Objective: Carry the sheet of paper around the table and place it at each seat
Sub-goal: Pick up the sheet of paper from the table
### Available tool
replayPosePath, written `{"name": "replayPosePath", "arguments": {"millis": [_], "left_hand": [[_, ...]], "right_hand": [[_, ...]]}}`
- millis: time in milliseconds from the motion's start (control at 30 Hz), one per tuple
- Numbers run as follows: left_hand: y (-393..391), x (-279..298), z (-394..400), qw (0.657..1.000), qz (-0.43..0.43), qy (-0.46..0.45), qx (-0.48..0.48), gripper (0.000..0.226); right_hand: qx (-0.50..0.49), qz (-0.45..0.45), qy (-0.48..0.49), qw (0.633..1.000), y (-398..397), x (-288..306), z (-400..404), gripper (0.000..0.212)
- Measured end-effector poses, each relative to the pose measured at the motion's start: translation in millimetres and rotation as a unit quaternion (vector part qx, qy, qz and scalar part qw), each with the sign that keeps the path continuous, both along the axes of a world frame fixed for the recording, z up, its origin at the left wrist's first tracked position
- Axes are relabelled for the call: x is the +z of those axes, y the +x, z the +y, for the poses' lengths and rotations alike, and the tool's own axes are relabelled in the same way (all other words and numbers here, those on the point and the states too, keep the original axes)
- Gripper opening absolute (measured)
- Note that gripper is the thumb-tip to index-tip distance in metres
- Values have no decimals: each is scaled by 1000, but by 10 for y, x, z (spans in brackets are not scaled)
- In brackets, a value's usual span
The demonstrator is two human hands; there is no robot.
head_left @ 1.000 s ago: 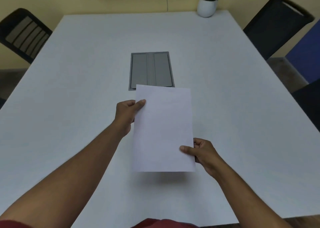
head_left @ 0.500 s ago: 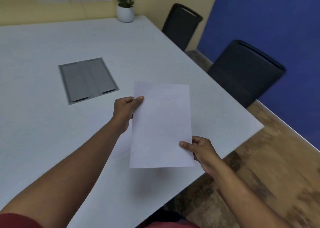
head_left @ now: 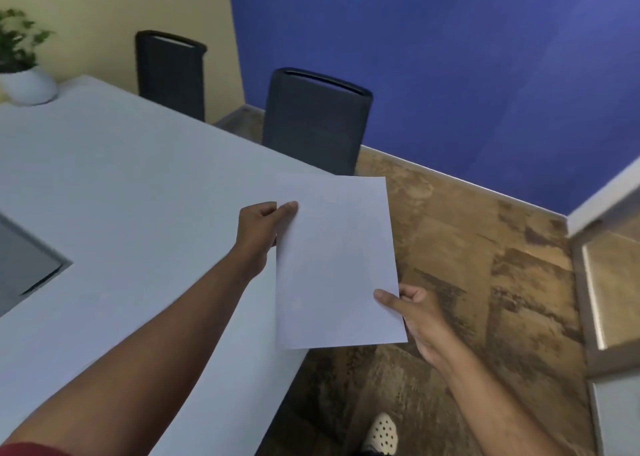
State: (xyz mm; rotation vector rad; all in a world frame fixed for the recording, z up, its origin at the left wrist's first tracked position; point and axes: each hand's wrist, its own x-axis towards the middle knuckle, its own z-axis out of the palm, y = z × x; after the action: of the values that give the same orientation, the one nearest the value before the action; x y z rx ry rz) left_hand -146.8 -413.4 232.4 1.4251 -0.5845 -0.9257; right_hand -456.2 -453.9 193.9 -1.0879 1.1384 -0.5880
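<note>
A person's 2 hands held a blank white sheet of paper (head_left: 337, 261) in the air over the corner of a white table (head_left: 131, 192). The left hand (head_left: 258, 232) pinched its upper left edge, thumb on top. The right hand (head_left: 417, 317) pinched its lower right edge, fingers curled beneath. Beyond the fingertips stood 2 dark chairs (head_left: 317, 119). Far left of the left fingers, a white pot (head_left: 29, 86) held a green plant. No writing showed on the sheet.

A blank white sheet of paper (head_left: 337, 261) is held in the air, upright in portrait and tilted slightly, over the near right corner of the white tabletop (head_left: 138, 185).
</note>
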Motion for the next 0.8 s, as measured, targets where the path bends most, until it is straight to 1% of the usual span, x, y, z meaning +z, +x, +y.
{"name": "replayPosePath", "arguments": {"millis": [67,167,267,467,500,567,600,733,800], "left_hand": [[-263,-2,-395,1000,-8,-6,-27,62],[-684,-37,-1016,998,-13,-1,-58,51],[-1126,-49,-1611,997,-11,-3,-81,57],[-1885,-53,-2577,996,6,-26,-91,57],[-1974,-68,-2711,996,8,-21,-91,54],[-2116,-83,-2989,996,9,-9,-86,38],[-2174,-70,-3132,996,8,-5,-85,34],[-2280,-10,-3742,996,-3,0,-89,33],[-2276,19,-4063,996,-9,-7,-92,29]], "right_hand": [[-31,-1,-1,1000,-264,3,-203,27],[-77,-6,-2,997,-678,7,-594,24],[-107,-9,-3,994,-1111,6,-1027,22],[-145,-4,-9,989,-1827,-4,-1860,21],[-152,-1,-11,988,-1913,-4,-1977,20],[-159,9,-14,987,-2060,-3,-2219,19],[-160,12,-17,987,-2112,4,-2346,19],[-175,12,-31,984,-2181,11,-2895,15],[-178,10,-34,983,-2148,1,-3187,11]]}}
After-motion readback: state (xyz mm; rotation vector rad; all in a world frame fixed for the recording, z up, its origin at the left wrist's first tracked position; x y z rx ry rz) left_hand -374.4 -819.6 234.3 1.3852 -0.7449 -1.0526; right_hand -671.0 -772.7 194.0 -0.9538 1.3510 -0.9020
